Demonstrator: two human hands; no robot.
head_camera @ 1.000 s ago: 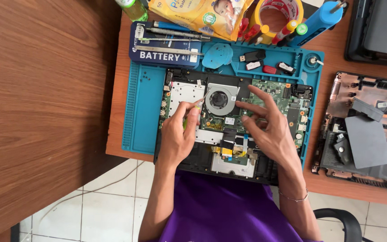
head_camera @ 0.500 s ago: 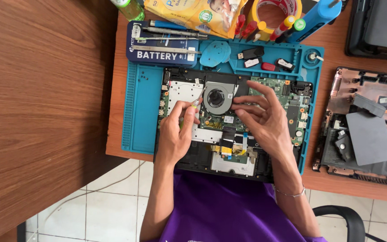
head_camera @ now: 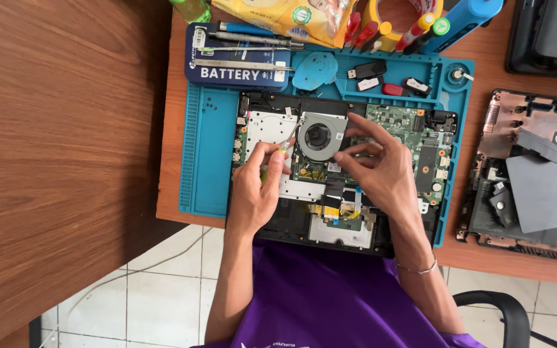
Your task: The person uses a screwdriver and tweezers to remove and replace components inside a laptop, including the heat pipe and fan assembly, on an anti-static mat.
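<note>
An opened laptop (head_camera: pixel 414 135) with its green circuit board and a round cooling fan (head_camera: pixel 321 135) lies on a blue work mat (head_camera: pixel 201 161). My left hand (head_camera: pixel 256 193) grips a small green-handled screwdriver (head_camera: pixel 277 154), its tip pointing at the board just left of the fan. My right hand (head_camera: pixel 381 171) rests on the board to the right of the fan, fingertips touching the fan's edge. What lies under the right palm is hidden.
A dark blue tool case (head_camera: pixel 236 61), blue picks (head_camera: pixel 314 69), small parts, a yellow bag (head_camera: pixel 285 16) and screwdrivers (head_camera: pixel 420 26) lie along the mat's far edge. A removed laptop bottom cover (head_camera: pixel 536 180) sits to the right. A large brown table (head_camera: pixel 59 148) stands at the left.
The camera view shifted slightly. My right hand slid left toward the fan, fingers now at its edge. My left hand stays with the screwdriver near the fan.
</note>
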